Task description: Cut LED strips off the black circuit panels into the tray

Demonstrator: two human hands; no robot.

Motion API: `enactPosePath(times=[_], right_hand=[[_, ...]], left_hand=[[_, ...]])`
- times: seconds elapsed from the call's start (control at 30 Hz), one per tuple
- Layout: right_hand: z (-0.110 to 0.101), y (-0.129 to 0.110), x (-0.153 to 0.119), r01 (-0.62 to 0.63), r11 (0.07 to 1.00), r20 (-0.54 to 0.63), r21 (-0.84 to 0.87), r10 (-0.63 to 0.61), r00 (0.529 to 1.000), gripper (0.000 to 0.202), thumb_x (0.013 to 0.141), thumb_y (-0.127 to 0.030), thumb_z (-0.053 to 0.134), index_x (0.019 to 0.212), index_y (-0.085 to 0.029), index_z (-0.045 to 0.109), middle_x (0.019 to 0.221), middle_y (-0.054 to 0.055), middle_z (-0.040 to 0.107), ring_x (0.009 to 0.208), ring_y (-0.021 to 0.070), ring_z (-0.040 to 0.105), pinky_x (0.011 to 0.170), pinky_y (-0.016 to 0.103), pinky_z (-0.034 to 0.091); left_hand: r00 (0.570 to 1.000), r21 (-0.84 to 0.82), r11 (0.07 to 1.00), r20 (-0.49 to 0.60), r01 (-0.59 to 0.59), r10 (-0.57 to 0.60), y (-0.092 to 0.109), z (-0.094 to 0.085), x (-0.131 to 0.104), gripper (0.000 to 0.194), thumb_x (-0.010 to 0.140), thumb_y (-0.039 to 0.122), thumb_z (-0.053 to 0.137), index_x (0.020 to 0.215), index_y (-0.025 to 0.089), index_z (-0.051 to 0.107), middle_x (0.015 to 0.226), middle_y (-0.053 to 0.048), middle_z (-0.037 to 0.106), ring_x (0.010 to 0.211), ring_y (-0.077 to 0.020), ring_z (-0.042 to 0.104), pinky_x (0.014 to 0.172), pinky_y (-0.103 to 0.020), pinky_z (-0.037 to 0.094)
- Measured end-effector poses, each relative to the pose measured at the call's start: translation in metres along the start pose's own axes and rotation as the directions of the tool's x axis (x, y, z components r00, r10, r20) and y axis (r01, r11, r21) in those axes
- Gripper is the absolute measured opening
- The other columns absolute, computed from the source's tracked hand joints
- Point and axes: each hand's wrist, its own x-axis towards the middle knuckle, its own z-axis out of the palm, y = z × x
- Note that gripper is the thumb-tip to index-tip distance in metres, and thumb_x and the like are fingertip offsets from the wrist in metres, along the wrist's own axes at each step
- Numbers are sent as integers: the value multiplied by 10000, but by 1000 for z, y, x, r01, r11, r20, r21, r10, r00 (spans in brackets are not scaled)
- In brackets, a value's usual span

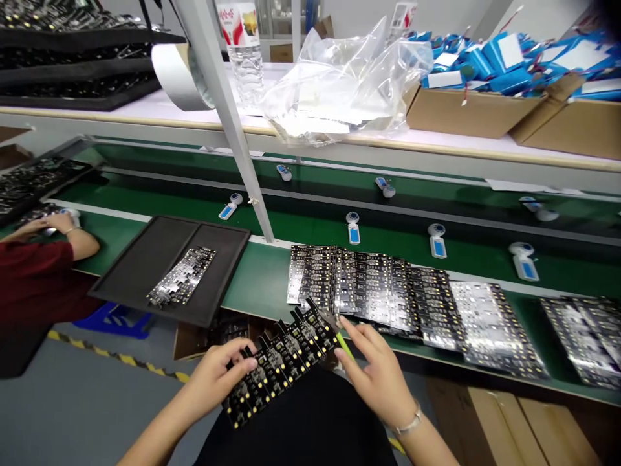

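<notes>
My left hand [220, 375] grips the left end of a black circuit board panel [284, 359] between thumb and fingers. The panel is tilted above my lap and carries rows of small yellowish-white parts. My right hand [373, 366] is closed around small pliers with yellow-green handles [344, 345]. Their grey metal head meets the panel's upper right corner; the jaws are too small to make out. Just beyond, overlapping stacks of similar circuit board panels [373, 288] lie along the bench edge.
At left, a black tray [169, 233] holds loose narrow boards [187, 275]. White-and-blue handheld devices [353, 228] lie along the green conveyor belt [310, 226]. A grey post [237, 129] rises before the shelf, which bears boxes of blue packs [475, 110]. A co-worker's arm [80, 243] is far left.
</notes>
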Motion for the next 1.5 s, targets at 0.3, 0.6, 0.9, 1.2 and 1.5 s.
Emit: enactPosePath(times=[0.3,0.6,0.9,1.2,1.5], right_hand=[[-8,3,-6,-9,978,188,209,-31,982,458,913,-361,537,1362,-290,483,818,14,570,729,161,547,674,283,487],[-5,-1,-17,13,995,193,102,-32,981,479,923,-362,511,1394,-303,441,1004,55,637,856,179,601,801,303,524],[0,5,-28,8,995,219,-98,13,976,489,920,-343,499,1401,-283,438,961,59,621,853,178,617,760,274,530],[2,11,-39,-82,995,313,-57,96,945,469,928,-345,484,1392,-291,448,911,40,603,789,169,607,735,275,518],[50,19,-27,61,853,350,-518,147,925,486,921,-245,447,1395,-352,430,1018,81,617,891,263,578,750,381,458]], left_hand=[[996,75,997,94,-13,6,-4,-14,-10,206,862,449,562,930,284,663,727,29,669,722,-178,608,696,-259,397],[994,58,998,106,-26,20,-1,-16,-15,190,853,438,580,902,280,673,720,31,669,711,-171,604,702,-257,398],[994,20,999,106,25,-27,-4,-6,-12,256,861,456,556,923,231,660,610,46,578,601,-148,531,610,-242,364],[987,-59,991,110,123,-116,-17,2,-14,296,849,485,556,919,213,646,596,49,524,595,-145,471,599,-249,348],[959,-265,923,27,280,-283,-46,-17,-18,329,771,513,643,884,209,692,674,7,662,648,-187,596,584,-251,441]])
